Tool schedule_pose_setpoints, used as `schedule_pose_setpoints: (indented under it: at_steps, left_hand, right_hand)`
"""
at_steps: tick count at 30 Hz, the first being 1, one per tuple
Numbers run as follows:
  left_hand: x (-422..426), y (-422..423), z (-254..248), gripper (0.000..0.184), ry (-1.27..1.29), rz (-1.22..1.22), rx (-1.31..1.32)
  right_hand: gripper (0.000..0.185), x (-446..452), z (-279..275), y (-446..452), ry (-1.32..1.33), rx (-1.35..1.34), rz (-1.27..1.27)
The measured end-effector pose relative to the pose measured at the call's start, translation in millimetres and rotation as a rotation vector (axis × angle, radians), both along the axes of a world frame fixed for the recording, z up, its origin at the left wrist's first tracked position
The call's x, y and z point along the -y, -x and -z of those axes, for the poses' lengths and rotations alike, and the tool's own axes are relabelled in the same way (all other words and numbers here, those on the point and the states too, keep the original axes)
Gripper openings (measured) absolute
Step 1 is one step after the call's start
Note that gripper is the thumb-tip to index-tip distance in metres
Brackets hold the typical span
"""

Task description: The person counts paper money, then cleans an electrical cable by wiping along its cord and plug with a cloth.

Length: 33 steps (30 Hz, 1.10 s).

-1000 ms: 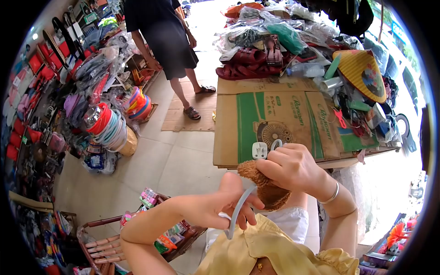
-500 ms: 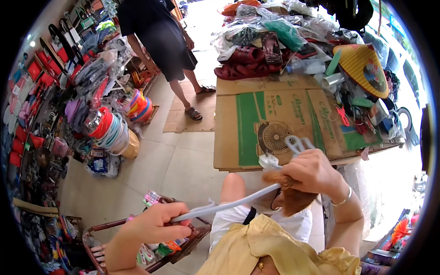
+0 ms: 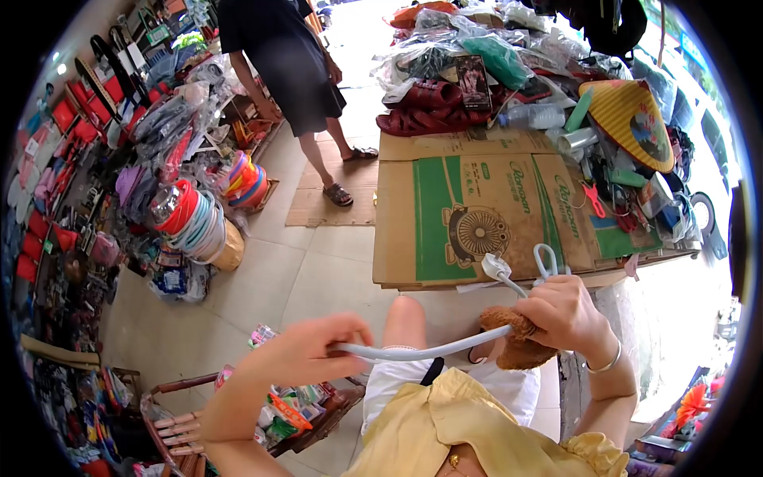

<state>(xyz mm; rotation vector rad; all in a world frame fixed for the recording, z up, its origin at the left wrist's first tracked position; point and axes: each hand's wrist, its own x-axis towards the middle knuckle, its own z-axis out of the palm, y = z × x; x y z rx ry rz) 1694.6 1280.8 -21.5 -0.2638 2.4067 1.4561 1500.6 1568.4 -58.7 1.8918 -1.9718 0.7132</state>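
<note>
A pale grey power cord [image 3: 429, 352] runs between my hands above my lap. My left hand [image 3: 314, 350] is closed round its left part, fingers curled. My right hand [image 3: 568, 314] grips the cord together with a fuzzy brown cloth [image 3: 528, 356], which hangs below the fist. Above the right hand the cord stands up in a loop, and its white plug [image 3: 496, 267] sticks out to the left, over the front edge of the cardboard. The cord's far end by my left hand is hidden.
Flattened cardboard [image 3: 437, 207] covers the table ahead, with red sandals [image 3: 429, 119], bagged goods and a yellow conical hat [image 3: 628, 119] on it. A person [image 3: 278, 63] stands beyond, left of the table. Hanging goods and stacked basins [image 3: 179, 207] line the left; a wooden chair [image 3: 171, 387] is below.
The plug has risen and swung to the right, and the cloth has turned in my right hand. My left hand has shifted slightly up and to the right along the cord.
</note>
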Motion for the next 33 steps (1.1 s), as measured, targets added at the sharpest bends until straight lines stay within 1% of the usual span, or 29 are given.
schedule_pose_setpoints:
  at_steps: [2, 4, 5, 7, 8, 9, 12, 13, 15, 17, 18, 20, 21, 23, 24, 26, 27, 29, 30, 31, 32, 33]
  left_hand:
    - [-18.6, 19.3, 3.0, 0.024, -0.176, 0.254, -0.072]
    - [-45.4, 34.4, -16.8, 0.023, -0.121, 0.386, 0.01]
    - [-56.6, 40.9, -25.7, 0.023, -0.121, 0.381, 0.012]
    - [-73.9, 49.8, -36.9, 0.022, -0.079, 0.476, -0.024]
    - [-73.6, 50.5, -20.4, 0.021, -0.126, 0.478, -0.109]
    - [-73.8, 48.9, -22.6, 0.021, -0.123, 0.477, -0.11]
    - [-71.6, 39.7, -28.2, 0.02, 0.044, 0.53, -0.102]
    - [-71.8, 33.4, -24.2, 0.02, 0.094, 0.572, -0.192]
    - [-70.3, 26.1, -26.3, 0.02, 0.144, 0.608, -0.283]
    - [-69.6, 17.7, -38.8, 0.02, 0.147, 0.605, -0.265]
    - [-68.2, 13.7, -45.6, 0.02, 0.153, 0.599, -0.258]
    - [-60.3, 8.4, -59.9, 0.016, 0.017, 0.499, 0.098]
    - [-55.0, 1.9, -60.7, 0.016, 0.031, 0.487, 0.095]
    - [-43.0, -11.0, -53.8, 0.019, -0.008, 0.43, -0.063]
    - [-39.2, -12.0, -51.4, 0.019, -0.006, 0.425, -0.064]
    - [-32.8, -10.9, -47.1, 0.021, -0.01, 0.424, 0.053]
    - [-30.5, -8.1, -44.6, 0.021, -0.005, 0.424, 0.056]
    - [-28.0, 1.3, -35.7, 0.02, 0.149, 0.469, -0.101]
    - [-26.2, 8.1, -26.7, 0.02, 0.154, 0.469, -0.098]
    - [-25.2, 16.6, -14.8, 0.021, 0.235, 0.42, -0.192]
    - [-27.0, 25.7, -7.2, 0.022, 0.321, 0.37, -0.292]
    - [-33.5, 33.8, -3.3, 0.022, 0.33, 0.369, -0.299]
  right_hand:
    - [0.025, 7.3, -10.0, -11.1, -0.006, 0.005, -0.014]
    - [0.022, 15.9, -21.4, -22.3, -0.065, -0.095, -0.065]
    - [0.022, 17.4, -26.0, -24.5, -0.065, -0.092, -0.069]
    - [0.017, 17.8, -34.2, -27.0, 0.015, -0.094, -0.056]
    - [0.018, 14.2, -36.9, -27.6, 0.031, -0.091, -0.016]
    - [0.018, 9.4, -35.3, -26.6, 0.034, -0.093, -0.017]
    - [0.017, -6.9, -31.7, -31.9, -0.039, -0.085, -0.02]
    - [0.017, -11.5, -31.6, -34.7, -0.036, -0.09, -0.018]
    - [0.017, -19.4, -31.2, -38.3, -0.053, -0.025, -0.03]
    - [0.02, -27.3, -32.8, -39.2, -0.071, 0.011, -0.053]
    - [0.021, -32.0, -29.7, -38.5, -0.06, 0.088, -0.033]
    - [0.022, -45.2, -19.0, -33.2, -0.008, 0.278, 0.026]
    - [0.022, -54.6, -7.7, -26.6, 0.035, 0.193, 0.129]
    - [0.025, -72.2, 9.0, -20.7, -0.001, 0.144, 0.204]
    - [0.025, -79.7, 13.7, -20.1, 0.001, 0.143, 0.199]
    - [0.027, -89.6, 19.0, -20.8, -0.026, 0.152, 0.178]
    - [0.027, -89.0, 20.1, -21.9, -0.02, 0.155, 0.177]
    - [0.026, -87.7, 22.1, -23.7, 0.008, 0.15, 0.243]
    - [0.026, -85.7, 28.9, -22.2, 0.03, 0.207, 0.321]
    - [0.026, -82.6, 33.7, -22.5, 0.034, 0.207, 0.317]
    - [0.026, -78.3, 36.7, -20.9, 0.04, 0.185, 0.388]
    - [0.027, -74.2, 38.3, -18.7, 0.047, 0.162, 0.46]
